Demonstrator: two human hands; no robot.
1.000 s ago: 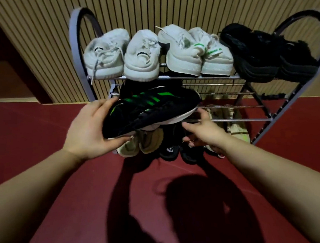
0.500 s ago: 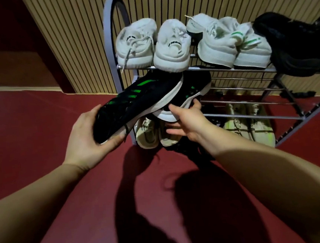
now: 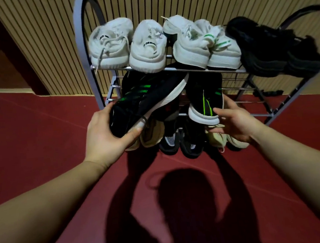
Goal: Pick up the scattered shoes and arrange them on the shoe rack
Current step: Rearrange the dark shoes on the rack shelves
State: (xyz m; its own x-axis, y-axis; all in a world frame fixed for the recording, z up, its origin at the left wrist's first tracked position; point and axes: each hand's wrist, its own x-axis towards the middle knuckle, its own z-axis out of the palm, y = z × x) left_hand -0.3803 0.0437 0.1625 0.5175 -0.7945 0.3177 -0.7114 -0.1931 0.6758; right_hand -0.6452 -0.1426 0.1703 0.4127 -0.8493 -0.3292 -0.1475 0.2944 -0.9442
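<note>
A person's bare forearms reach toward a grey metal shoe rack (image 3: 82,42) with arched ends. At the left of the rack's middle tier, the left hand (image 3: 106,133) grips the near end of a black sneaker with green stripes (image 3: 147,99). Its fingers curl over the top and the thumb presses on the white sole. The sneaker tilts, its far end tucked under the rack's top tier. Just right of it, at the middle tier, is the second black sneaker (image 3: 205,98), heel outward. The right hand (image 3: 236,122) cups that heel, thumb on its back and fingers spread beneath. On the rack's top tier sit four white canvas sneakers (image 3: 147,48) and fuzzy black shoes (image 3: 265,50). Beige shoes (image 3: 150,135) sit at the rack's bottom. A slatted wooden wall (image 3: 42,44) stands behind the rack, with a smooth dark red floor (image 3: 30,132) beneath.
</note>
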